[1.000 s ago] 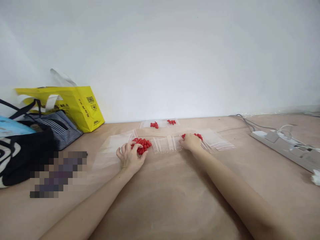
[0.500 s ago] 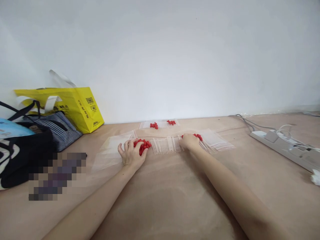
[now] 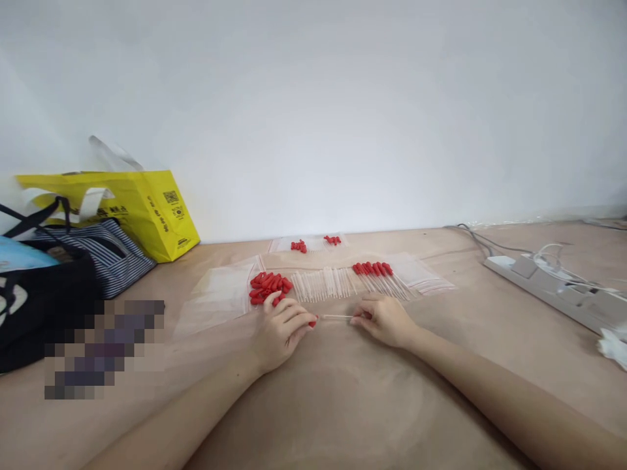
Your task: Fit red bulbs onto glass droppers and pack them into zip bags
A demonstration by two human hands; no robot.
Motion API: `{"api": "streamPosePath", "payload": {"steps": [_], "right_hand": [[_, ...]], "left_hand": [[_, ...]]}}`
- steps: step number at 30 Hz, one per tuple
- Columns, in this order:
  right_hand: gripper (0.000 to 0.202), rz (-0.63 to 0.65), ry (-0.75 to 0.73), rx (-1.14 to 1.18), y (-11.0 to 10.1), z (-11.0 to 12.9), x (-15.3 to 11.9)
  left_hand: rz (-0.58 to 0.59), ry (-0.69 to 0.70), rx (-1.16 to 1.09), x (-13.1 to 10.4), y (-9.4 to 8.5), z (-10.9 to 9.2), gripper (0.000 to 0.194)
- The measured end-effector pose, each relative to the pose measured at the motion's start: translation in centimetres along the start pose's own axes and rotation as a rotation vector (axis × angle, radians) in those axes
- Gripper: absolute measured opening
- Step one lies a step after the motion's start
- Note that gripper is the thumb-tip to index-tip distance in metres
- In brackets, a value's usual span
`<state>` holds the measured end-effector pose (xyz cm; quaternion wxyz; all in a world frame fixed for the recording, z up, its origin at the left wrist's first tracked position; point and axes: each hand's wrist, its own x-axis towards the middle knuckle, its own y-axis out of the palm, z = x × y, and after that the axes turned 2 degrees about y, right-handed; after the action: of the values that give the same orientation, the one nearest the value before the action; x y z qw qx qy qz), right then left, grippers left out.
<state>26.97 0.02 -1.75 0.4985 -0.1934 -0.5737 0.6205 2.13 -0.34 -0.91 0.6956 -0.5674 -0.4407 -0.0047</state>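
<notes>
My left hand [image 3: 284,331] pinches a small red piece [image 3: 312,322] between thumb and finger. Facing it, my right hand [image 3: 385,320] holds a thin white stick [image 3: 337,316], its tip close to the red piece; whether they touch I cannot tell. Behind my left hand lies a pile of red pieces [image 3: 267,285]. A row of white sticks [image 3: 323,284] is spread to the right of the pile. Further right, several sticks with red ends [image 3: 375,269] lie side by side, partly on a clear plastic bag [image 3: 424,273].
More red pieces [image 3: 298,247] rest on a plastic bag near the wall. Yellow [image 3: 181,215], striped [image 3: 122,261] and black [image 3: 73,294] bags stand at the left, beside a pixelated patch. A power strip [image 3: 548,287] with cables lies at the right.
Both hands have drawn back toward me and closer together. My left hand has left the pile with a red piece; my right hand has come away from the sticks holding one.
</notes>
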Motion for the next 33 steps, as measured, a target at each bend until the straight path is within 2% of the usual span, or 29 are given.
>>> {"api": "streamPosePath", "payload": {"steps": [4, 7, 10, 13, 20, 23, 26, 29, 33], "right_hand": [[0.015, 0.017, 0.017, 0.053, 0.3, -0.6, -0.1], [0.014, 0.043, 0.048, 0.1, 0.2, -0.7, 0.1], [0.019, 0.05, 0.075, 0.141, 0.1, -0.5, 0.2], [0.025, 0.036, 0.086, 0.155, 0.3, -0.1, 0.4], [0.014, 0.068, 0.155, 0.149, 1.2, 0.4, 1.3], [0.015, 0.038, 0.191, 0.098, 1.5, 0.9, 1.1], [0.015, -0.013, 0.238, 0.048, 1.8, 1.5, 0.7], [0.015, -0.063, 0.281, 0.007, 2.1, 1.9, 0.4], [0.016, -0.169, 0.327, -0.039, 2.4, 1.7, 0.4]], "left_hand": [[0.16, -0.008, -0.097, -0.2, -0.6, 0.2, 0.017], [0.218, -0.019, -0.119, -0.4, -1.1, 0.5, 0.02], [0.222, -0.069, -0.109, -0.3, -1.1, 0.3, 0.03], [0.207, -0.102, -0.069, -0.1, -0.7, -0.3, 0.03], [0.129, -0.189, -0.037, 0.5, 1.4, -2.7, 0.042], [0.12, -0.209, -0.018, 1.0, 2.1, -3.8, 0.042], [0.123, -0.158, -0.043, 1.3, 2.5, -4.4, 0.033], [0.138, -0.052, -0.104, 1.6, 2.8, -4.4, 0.025], [0.182, 0.038, -0.119, 2.4, 3.4, -4.4, 0.025]]}}
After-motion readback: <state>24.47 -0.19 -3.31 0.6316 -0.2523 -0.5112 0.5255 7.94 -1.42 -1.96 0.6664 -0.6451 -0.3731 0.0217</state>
